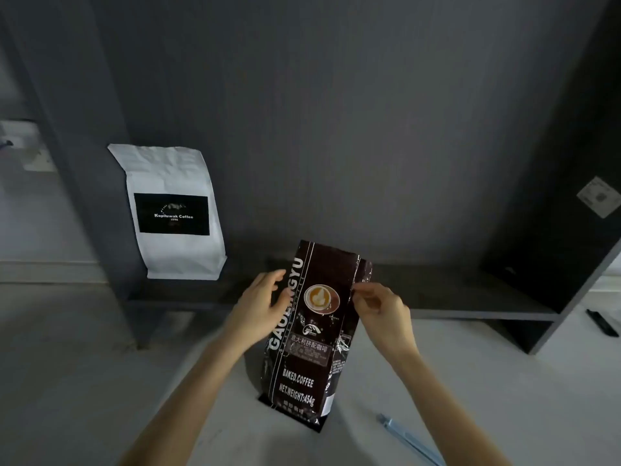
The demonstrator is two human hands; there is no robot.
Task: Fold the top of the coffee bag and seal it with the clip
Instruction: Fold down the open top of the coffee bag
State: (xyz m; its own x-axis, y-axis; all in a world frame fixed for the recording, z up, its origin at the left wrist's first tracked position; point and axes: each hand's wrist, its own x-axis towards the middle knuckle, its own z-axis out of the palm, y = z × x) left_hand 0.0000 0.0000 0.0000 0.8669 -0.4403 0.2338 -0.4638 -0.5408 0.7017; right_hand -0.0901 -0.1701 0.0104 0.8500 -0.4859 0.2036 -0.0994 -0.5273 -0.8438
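A dark brown coffee bag (312, 338) with white lettering and a latte picture stands upright on the pale surface in the middle. Its top is unfolded. My left hand (260, 306) rests against the bag's upper left edge with fingers spread. My right hand (379, 311) pinches the bag's upper right edge between thumb and fingers. A long light blue clip (411, 440) lies flat on the surface at the lower right, apart from both hands.
A white coffee bag (174, 210) with a black label leans against the dark back panel on the left. A low dark shelf (470, 297) runs behind the brown bag. A black stick-like item (603, 322) lies at the far right.
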